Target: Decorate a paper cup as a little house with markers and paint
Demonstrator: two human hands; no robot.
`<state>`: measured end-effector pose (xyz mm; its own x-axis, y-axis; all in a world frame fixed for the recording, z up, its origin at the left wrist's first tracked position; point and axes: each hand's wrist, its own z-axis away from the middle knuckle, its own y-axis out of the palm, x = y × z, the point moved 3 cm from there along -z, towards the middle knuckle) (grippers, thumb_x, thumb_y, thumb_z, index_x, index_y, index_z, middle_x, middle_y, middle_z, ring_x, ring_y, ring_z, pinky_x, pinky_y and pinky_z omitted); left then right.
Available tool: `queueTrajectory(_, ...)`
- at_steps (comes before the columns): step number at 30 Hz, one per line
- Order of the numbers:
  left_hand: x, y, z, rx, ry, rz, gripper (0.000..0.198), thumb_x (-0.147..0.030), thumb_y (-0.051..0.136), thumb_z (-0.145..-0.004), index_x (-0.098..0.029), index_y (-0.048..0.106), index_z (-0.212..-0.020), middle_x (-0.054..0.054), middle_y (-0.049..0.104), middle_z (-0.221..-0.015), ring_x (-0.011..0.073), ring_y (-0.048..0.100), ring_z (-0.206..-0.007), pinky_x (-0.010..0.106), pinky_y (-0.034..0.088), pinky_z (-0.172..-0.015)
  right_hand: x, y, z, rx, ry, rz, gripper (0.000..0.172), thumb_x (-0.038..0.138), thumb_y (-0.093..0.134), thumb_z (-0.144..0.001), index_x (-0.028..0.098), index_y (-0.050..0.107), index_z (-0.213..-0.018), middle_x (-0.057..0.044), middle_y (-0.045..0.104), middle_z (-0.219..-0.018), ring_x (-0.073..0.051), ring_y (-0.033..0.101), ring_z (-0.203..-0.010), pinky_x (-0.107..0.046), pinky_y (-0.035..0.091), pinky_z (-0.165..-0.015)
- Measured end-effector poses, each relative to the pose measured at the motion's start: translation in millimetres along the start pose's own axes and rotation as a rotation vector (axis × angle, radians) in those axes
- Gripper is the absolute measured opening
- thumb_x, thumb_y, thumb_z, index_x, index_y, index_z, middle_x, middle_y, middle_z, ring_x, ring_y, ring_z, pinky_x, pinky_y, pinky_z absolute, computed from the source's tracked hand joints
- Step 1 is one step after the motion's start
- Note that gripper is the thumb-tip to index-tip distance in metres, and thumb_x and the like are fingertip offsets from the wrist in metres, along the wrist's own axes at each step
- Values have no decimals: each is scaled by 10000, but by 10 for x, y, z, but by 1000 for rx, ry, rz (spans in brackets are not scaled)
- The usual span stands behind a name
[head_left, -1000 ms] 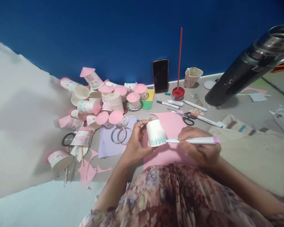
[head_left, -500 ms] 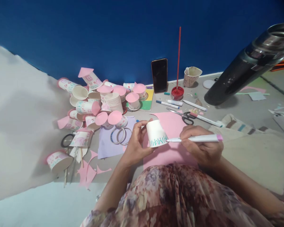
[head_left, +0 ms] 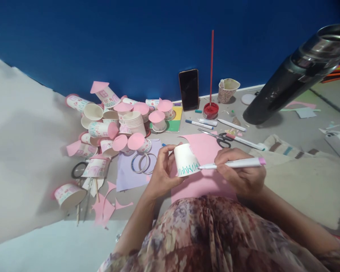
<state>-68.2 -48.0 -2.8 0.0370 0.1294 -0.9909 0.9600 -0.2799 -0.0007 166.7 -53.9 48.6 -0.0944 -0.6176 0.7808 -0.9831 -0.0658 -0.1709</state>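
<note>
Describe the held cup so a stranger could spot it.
Find the pink sheet near the picture's middle. Over it, the left hand holds a white cup, wide end down. Unlike the pink-roofed cups to the left, it has no roof, only green zigzags on its visible side.

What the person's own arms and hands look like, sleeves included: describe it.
The left hand and right hand are ungloved, and no watch or bracelet shows on either wrist. The forearms are bare up to the left sleeve and right sleeve, both cut off by the frame. They look patterned, like the floral garment in reddish, cream and purplish tones.
</note>
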Motion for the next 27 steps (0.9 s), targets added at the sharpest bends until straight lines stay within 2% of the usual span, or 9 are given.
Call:
queueTrajectory(4,10,10,-5,-15,17,61,766,-249,946,-755,-321,490,-1366,90,533,-1468,301,551,-1453,411,482,-1177,20,5,-33,44,-4,7,140,108,636,-950,223,694,-897,-5,699,-746,-168,649,-626,-295,520,-562)
queueTrajectory(11,8,0,-33,-50,13,172,801,-269,996,-679,-307,533,-1331,59,574,-1341,260,639,-1261,360,565,-1023,-15,-37,35,-33,8,-7,177,74,639,-965,243,683,-932,13,680,-755,-161,647,-660,-296,517,-598)
queueTrajectory(21,32,49,-49,-62,-9,201,821,-245,1017,-632,-305,557,-1310,61,574,-1352,262,601,-1302,376,527,-1089,26,14,-38,31,-73,-9,132,93,611,-963,213,667,-961,-6,685,-788,-161,643,-645,-299,511,-575)
queueTrajectory(24,49,42,-42,-80,-30,184,814,-262,1015,-627,-304,552,-1294,62,593,-1326,272,612,-1286,385,534,-1067,10,10,-38,62,-36,0,152,77,614,-950,214,664,-908,5,675,-767,-147,638,-642,-281,496,-569)
queueTrajectory(27,66,22,-34,-102,-61,184,845,-251,1025,-594,-311,540,-1283,45,607,-1274,269,628,-1243,381,544,-1032,-18,-15,0,19,24,-8,181,63,617,-957,231,665,-909,14,676,-779,-144,638,-671,-280,504,-604)
